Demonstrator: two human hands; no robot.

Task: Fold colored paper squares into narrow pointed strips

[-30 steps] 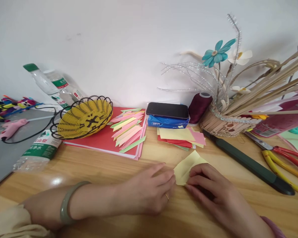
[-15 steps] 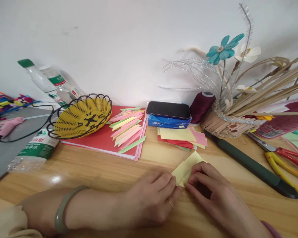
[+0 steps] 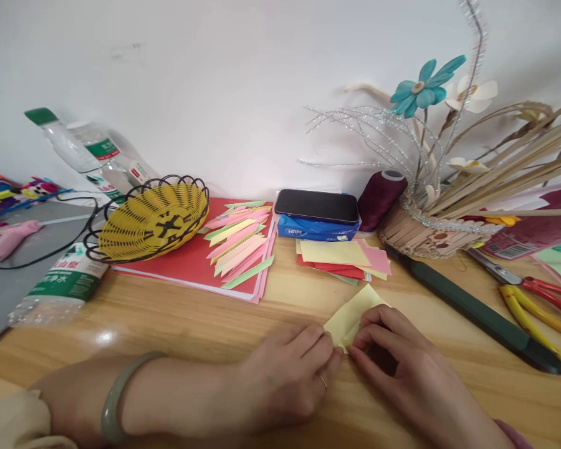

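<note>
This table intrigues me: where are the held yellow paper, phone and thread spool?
Held yellow paper (image 3: 348,317), head view: its uncovered face.
Phone (image 3: 316,206), head view: its dark upper face.
Thread spool (image 3: 381,201), head view: its wound purple thread.

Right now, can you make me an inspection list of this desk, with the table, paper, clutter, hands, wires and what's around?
Surface: wooden table, bright reflection at left.
Job's things: yellow paper in front of a paper pile; strips on a red sheet.
Clutter: basket, phone on a blue pack, spool, scissors.
Hands: right hand pinches the yellow paper; left hand touches it, its grip partly hidden.
Cables: black cord beside a pink glue gun.
Surroundings: white wall behind; blue flower at right.
</note>
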